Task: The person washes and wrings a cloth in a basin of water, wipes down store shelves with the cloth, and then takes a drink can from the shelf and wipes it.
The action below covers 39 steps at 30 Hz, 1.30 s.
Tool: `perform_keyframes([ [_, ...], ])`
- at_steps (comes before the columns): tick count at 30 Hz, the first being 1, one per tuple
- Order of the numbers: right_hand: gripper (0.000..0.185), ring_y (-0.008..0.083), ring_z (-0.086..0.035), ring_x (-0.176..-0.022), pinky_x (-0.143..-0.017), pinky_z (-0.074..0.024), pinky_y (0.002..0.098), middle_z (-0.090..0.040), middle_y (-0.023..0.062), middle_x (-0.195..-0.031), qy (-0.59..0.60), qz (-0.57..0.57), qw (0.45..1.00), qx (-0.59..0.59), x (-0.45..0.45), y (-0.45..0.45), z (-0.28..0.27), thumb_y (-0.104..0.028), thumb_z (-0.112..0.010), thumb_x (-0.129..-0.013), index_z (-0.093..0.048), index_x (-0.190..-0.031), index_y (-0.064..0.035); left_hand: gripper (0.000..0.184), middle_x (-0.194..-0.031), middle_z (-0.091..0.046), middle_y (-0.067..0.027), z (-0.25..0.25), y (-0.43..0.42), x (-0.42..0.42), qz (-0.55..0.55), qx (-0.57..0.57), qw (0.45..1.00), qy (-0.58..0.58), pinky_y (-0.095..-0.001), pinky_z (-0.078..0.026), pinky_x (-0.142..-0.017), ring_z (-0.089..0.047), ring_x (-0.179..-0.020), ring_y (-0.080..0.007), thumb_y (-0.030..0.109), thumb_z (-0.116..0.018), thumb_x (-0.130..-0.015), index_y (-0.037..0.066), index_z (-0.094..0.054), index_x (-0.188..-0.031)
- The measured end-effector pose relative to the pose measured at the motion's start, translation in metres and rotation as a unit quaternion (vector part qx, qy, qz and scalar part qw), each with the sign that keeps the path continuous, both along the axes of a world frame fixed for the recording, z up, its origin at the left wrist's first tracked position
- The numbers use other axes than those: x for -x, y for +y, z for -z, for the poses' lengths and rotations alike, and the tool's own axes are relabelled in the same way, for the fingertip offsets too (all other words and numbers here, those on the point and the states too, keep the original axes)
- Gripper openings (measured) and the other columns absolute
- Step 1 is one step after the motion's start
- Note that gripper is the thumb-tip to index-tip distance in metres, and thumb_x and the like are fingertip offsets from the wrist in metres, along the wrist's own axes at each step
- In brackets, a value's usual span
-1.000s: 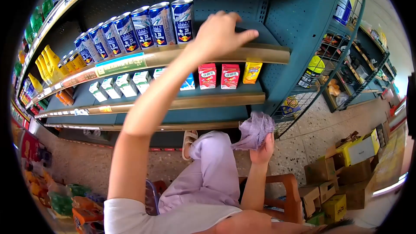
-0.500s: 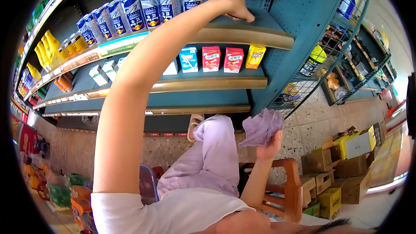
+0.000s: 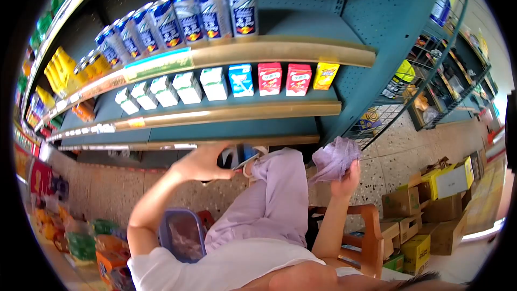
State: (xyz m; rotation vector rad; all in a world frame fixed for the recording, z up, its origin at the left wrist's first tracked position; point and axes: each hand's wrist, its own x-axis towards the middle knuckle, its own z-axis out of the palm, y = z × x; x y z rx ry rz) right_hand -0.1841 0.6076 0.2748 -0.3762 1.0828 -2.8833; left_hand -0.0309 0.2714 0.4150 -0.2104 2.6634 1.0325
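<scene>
Cloth (image 3: 336,159) in the right hand (image 3: 347,180), dark shiny object (image 3: 231,156) in the left hand (image 3: 199,163): holding the two well apart, low in front of the shelving. Curving the left fingers along the far side of the object and stretching the thumb along the near side, in a half-open C, apparently clasping it. Pointing that grip rightward, toward the purple-trousered knee (image 3: 285,164), with the object lying just within and beyond the fingertips. Seemingly aiming its long axis away from the palm, to the right and slightly toward the shelves, though blurring too much for telling exactly where it is ending or what it is.

Pinching the crumpled purple cloth between the right thumb and fingers, nearly closed, and letting it bunch up and over toward the left, beside the knee. Leaving the knee between cloth and object, not touching them together.

Facing a row of blue and silver cans (image 3: 214,11), standing upright on the upper shelf (image 3: 301,27), higher and farther away, beyond a lower shelf of small cartons (image 3: 269,79). Placing the left hand nearer the row than the right. Resting below the left forearm, on the floor: a purple-rimmed basin (image 3: 183,212).
</scene>
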Motion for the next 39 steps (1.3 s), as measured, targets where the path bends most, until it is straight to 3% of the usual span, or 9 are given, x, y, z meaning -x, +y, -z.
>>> perform_keyframes([
  [2, 0.048, 0.0287, -0.056, -0.117, -0.100, -0.0455, 0.0422, -0.055, 0.0160, -0.129, -0.010, -0.003, 1.000, -0.008, 0.000, 0.001, -0.001, -0.022, -0.050, -0.097, -0.044, -0.136, 0.0049, 0.084, -0.104, -0.066, -0.0295, 0.070, -0.026, 0.002, -0.038, 0.042, 0.998, -0.023, -0.0430, -0.051, -0.088, -0.065, -0.101, -0.0415, 0.043, -0.073, -0.067, 0.002, -0.048, -0.136],
  [4, 0.045, 0.0271, -0.058, -0.115, -0.099, -0.0466, 0.0407, -0.057, 0.0148, -0.127, -0.015, 0.014, 1.000, -0.017, -0.001, -0.001, -0.004, -0.020, -0.049, -0.098, -0.046, -0.135, 0.0051, 0.094, -0.105, -0.065, -0.0318, 0.181, -0.081, 0.015, -0.050, 0.118, 0.992, 0.004, -0.0436, -0.052, -0.088, -0.064, -0.103, -0.0409, 0.048, -0.072, -0.065, -0.004, -0.042, -0.137],
  [7, 0.041, 0.0258, -0.058, -0.115, -0.099, -0.0470, 0.0398, -0.058, 0.0137, -0.126, -0.004, 0.007, 1.000, -0.012, 0.000, -0.001, -0.003, -0.016, -0.050, -0.098, -0.048, -0.134, 0.0041, 0.116, -0.116, -0.059, -0.0366, 0.259, -0.124, 0.048, -0.153, 0.239, 0.956, -0.072, -0.0412, -0.051, -0.093, -0.061, -0.110, -0.0428, 0.058, -0.070, -0.065, -0.016, -0.025, -0.141],
  [14, 0.036, 0.0265, -0.063, -0.108, -0.095, -0.0504, 0.0402, -0.063, 0.0145, -0.118, -0.041, 0.039, 0.998, -0.033, -0.002, -0.002, 0.006, -0.018, -0.050, -0.098, -0.052, -0.128, 0.0022, 0.126, -0.129, -0.046, -0.0254, 0.339, -0.158, 0.093, -0.344, 0.247, 0.901, -0.097, -0.0392, -0.055, -0.088, -0.061, -0.109, -0.0362, 0.057, -0.076, -0.067, -0.004, -0.005, -0.151],
  [28, 0.031, 0.0193, -0.063, -0.103, -0.092, -0.0498, 0.0329, -0.065, 0.0090, -0.113, -0.040, 0.011, 0.997, -0.064, 0.001, -0.025, -0.009, -0.011, -0.057, -0.095, -0.058, -0.123, 0.0022, 0.130, -0.140, -0.045, -0.0207, 0.301, -0.174, 0.095, -0.283, 0.237, 0.909, -0.193, -0.0467, -0.046, -0.100, -0.053, -0.121, -0.0379, 0.063, -0.080, -0.062, 0.003, -0.007, -0.152],
  [31, 0.015, 0.0124, -0.060, -0.079, -0.073, -0.0484, 0.0273, -0.067, 0.0037, -0.091, 0.051, 0.070, 0.945, -0.315, 0.011, -0.028, -0.024, -0.011, -0.064, -0.090, -0.064, -0.100, -0.0003, 0.126, -0.144, -0.042, -0.0202, 0.279, -0.156, 0.097, -0.247, 0.323, 0.896, -0.179, -0.0493, -0.045, -0.100, -0.051, -0.124, -0.0392, 0.063, -0.078, -0.064, 0.002, -0.011, -0.152],
  [34, 0.014, 0.0087, -0.052, -0.067, -0.061, -0.0434, 0.0273, -0.059, 0.0045, -0.074, 0.195, 0.174, 0.781, -0.567, 0.021, -0.031, -0.061, -0.011, -0.070, -0.084, -0.062, -0.088, -0.0006, 0.112, -0.144, -0.043, -0.0215, 0.258, -0.121, 0.098, -0.232, 0.288, 0.927, -0.059, -0.0477, -0.045, -0.100, -0.048, -0.127, -0.0399, 0.060, -0.075, -0.070, 0.000, -0.023, -0.149],
  [36, 0.015, 0.0051, -0.048, -0.067, -0.059, -0.0416, 0.0249, -0.054, 0.0028, -0.070, 0.137, 0.154, 0.832, -0.515, 0.026, -0.035, -0.084, -0.010, -0.070, -0.084, -0.060, -0.087, 0.0002, 0.086, -0.134, -0.053, -0.0256, 0.272, -0.104, 0.099, -0.135, 0.234, 0.941, 0.204, -0.0446, -0.046, -0.099, -0.051, -0.125, -0.0395, 0.046, -0.075, -0.076, -0.005, -0.043, -0.138],
  [39, 0.009, 0.0051, -0.053, -0.080, -0.074, -0.0451, 0.0211, -0.060, -0.0031, -0.088, 0.099, 0.107, 0.944, -0.296, 0.047, -0.036, -0.085, -0.006, -0.064, -0.090, -0.061, -0.096, -0.0010, 0.032, -0.109, -0.065, -0.0240, 0.160, -0.027, 0.095, -0.095, 0.040, 0.919, 0.381, -0.0401, -0.053, -0.085, -0.064, -0.101, -0.0370, 0.011, -0.071, -0.082, -0.002, -0.066, -0.111],
])
